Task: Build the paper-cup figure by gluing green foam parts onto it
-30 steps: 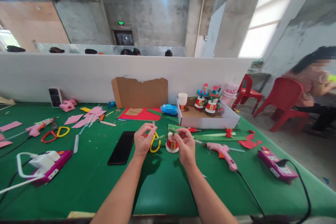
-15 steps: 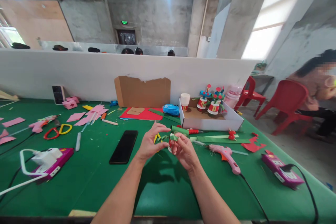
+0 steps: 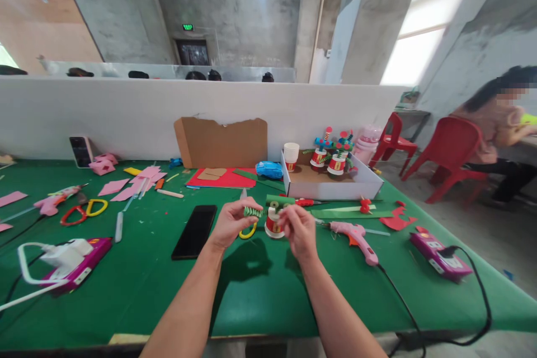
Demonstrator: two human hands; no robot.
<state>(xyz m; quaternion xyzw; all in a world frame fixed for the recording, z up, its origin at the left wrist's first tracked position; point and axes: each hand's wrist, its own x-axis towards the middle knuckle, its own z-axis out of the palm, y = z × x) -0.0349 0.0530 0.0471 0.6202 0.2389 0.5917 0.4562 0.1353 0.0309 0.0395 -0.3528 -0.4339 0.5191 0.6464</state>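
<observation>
A small red and white paper cup is held just above the green table in front of me. My right hand grips it from the right side. My left hand pinches a green coiled pipe cleaner that sticks out from the cup's left side. Under my left hand lie yellow-handled scissors.
A black phone lies left of my hands, a pink glue gun to the right. A white box with finished cup figures stands behind. Pink paper pieces, another glue gun and scissors lie left. A person sits at far right.
Both hands lifted the cup off the table and turned it, then lowered it again; my left hand now pinches the green coil.
</observation>
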